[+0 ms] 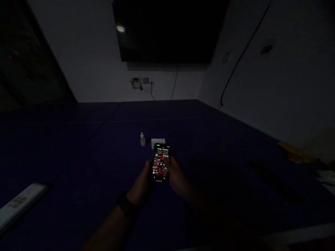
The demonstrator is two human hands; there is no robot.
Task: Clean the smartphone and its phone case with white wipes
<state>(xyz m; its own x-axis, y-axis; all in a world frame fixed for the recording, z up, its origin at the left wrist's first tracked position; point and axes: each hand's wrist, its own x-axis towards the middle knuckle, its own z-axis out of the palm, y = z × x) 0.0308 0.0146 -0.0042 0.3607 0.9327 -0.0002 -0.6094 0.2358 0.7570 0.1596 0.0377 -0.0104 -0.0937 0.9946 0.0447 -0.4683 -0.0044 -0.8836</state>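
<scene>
A lit smartphone (160, 165) is held upright between both hands, its screen showing a clock reading 19:26 over a red and dark picture. My left hand (142, 183) is closed around the phone's left edge, with a dark band on the wrist. Along the right edge my right hand (178, 177) grips it too, the thumb lying over the screen. Fingers behind the phone are hidden. Just beyond the phone lies a small white rectangular item (157, 141), partly covered by its top. To the left of that stands a small clear bottle (142, 140) with a white cap.
The room is very dark, with a purple-blue surface (86, 150) spread before me. A long white box (22, 202) lies at the left, a dark flat object (274, 183) and yellow item (295, 152) at the right. A television (170, 31) hangs above wall sockets (142, 81); a cable (243, 52) hangs right.
</scene>
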